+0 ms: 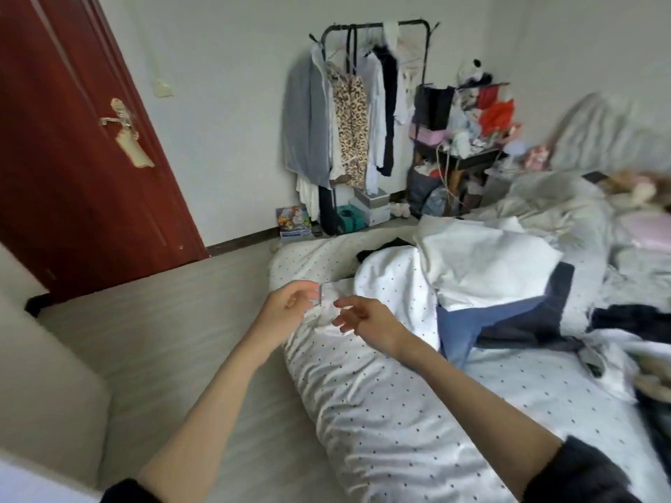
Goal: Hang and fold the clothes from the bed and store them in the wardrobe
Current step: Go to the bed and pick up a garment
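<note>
My left hand [290,303] hovers over the bed's near corner, its fingertips pinched on a small clear plastic piece [320,295]; what that piece belongs to is unclear. My right hand [366,317] hangs beside it with fingers spread, holding nothing, just above a crumpled white cloth [326,317]. Behind the hands a white garment [483,263] lies on a blue one [468,328]. A black garment [381,248] peeks out farther back, and a dark one [635,317] lies at the right. All rest on the dotted white duvet [381,412].
A black clothes rack [363,121] with several hung garments stands against the far wall, boxes at its foot. A cluttered shelf [464,132] is to its right. The red-brown door [72,139] is at the left, a pale cabinet edge [47,375] at the near left, and grey floor [181,321] between.
</note>
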The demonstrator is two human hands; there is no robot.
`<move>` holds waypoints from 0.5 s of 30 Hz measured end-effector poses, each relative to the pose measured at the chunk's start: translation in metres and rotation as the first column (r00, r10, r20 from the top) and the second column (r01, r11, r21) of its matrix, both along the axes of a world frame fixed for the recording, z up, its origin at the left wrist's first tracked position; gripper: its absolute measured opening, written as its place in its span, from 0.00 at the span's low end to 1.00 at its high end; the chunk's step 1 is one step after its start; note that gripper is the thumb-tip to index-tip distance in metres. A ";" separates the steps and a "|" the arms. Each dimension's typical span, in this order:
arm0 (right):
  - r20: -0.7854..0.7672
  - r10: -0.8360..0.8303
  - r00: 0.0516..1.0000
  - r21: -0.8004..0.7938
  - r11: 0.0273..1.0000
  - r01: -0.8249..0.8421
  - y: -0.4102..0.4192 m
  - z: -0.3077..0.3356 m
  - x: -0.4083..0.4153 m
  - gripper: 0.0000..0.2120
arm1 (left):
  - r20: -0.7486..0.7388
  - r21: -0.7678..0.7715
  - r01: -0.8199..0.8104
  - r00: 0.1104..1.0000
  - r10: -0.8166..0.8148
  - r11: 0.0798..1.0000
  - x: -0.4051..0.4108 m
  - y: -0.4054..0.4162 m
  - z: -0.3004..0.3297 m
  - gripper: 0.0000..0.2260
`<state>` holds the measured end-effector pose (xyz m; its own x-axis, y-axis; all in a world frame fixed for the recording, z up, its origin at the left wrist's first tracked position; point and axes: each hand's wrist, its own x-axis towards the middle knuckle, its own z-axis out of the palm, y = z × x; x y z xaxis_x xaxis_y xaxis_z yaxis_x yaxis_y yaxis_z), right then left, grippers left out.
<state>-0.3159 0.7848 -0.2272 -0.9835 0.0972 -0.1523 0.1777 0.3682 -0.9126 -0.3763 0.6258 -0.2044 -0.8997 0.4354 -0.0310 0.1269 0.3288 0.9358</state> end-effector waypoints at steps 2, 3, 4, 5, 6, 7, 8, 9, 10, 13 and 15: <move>0.026 -0.105 0.994 -0.005 0.994 0.105 0.050 -0.009 0.022 0.14 | 0.010 -0.010 0.107 0.994 -0.106 0.994 0.004 0.058 -0.014 0.10; 0.039 -0.150 0.988 -0.004 0.989 0.150 0.073 -0.013 0.033 0.14 | 0.010 -0.025 0.159 0.987 -0.159 0.987 0.006 0.084 -0.020 0.10; 0.039 -0.217 0.975 0.014 0.976 0.217 0.111 -0.020 0.050 0.14 | 0.037 -0.035 0.231 0.973 -0.230 0.972 0.012 0.128 -0.031 0.10; 0.038 -0.245 0.969 0.019 0.969 0.244 0.123 -0.022 0.055 0.14 | 0.043 -0.035 0.249 0.968 -0.247 0.968 0.013 0.140 -0.035 0.10; 0.044 -0.301 0.952 0.019 0.954 0.301 0.152 -0.028 0.069 0.15 | 0.058 -0.054 0.304 0.952 -0.301 0.951 0.019 0.174 -0.045 0.10; 0.049 -0.339 0.939 0.041 0.940 0.338 0.174 -0.034 0.079 0.15 | 0.065 -0.068 0.345 0.938 -0.341 0.936 0.023 0.199 -0.054 0.10; 0.058 -0.369 0.927 0.060 0.929 0.366 0.194 -0.039 0.089 0.15 | 0.063 -0.093 0.387 0.922 -0.382 0.918 0.028 0.223 -0.062 0.11; 0.077 -0.426 0.902 0.084 0.904 0.419 0.227 -0.050 0.105 0.15 | 0.084 -0.109 0.453 0.891 -0.446 0.885 0.037 0.263 -0.076 0.11; 0.095 -0.473 0.876 0.106 0.880 0.463 0.248 -0.058 0.117 0.15 | 0.100 -0.124 0.497 0.868 -0.487 0.859 0.043 0.288 -0.087 0.12; 0.157 -0.623 0.767 0.205 0.780 0.591 0.313 -0.092 0.158 0.15 | 0.133 -0.211 0.635 0.772 -0.622 0.743 0.072 0.362 -0.129 0.11; 0.196 -0.699 0.687 0.316 0.709 0.631 0.350 -0.121 0.185 0.15 | 0.137 -0.290 0.697 0.709 -0.692 0.656 0.092 0.404 -0.163 0.12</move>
<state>-0.1305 1.1351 -0.3479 -0.5597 0.7710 -0.3038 0.6829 0.2214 -0.6962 -0.2842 1.0299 -0.3675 -0.3378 0.8991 -0.2784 0.4226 0.4092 0.8087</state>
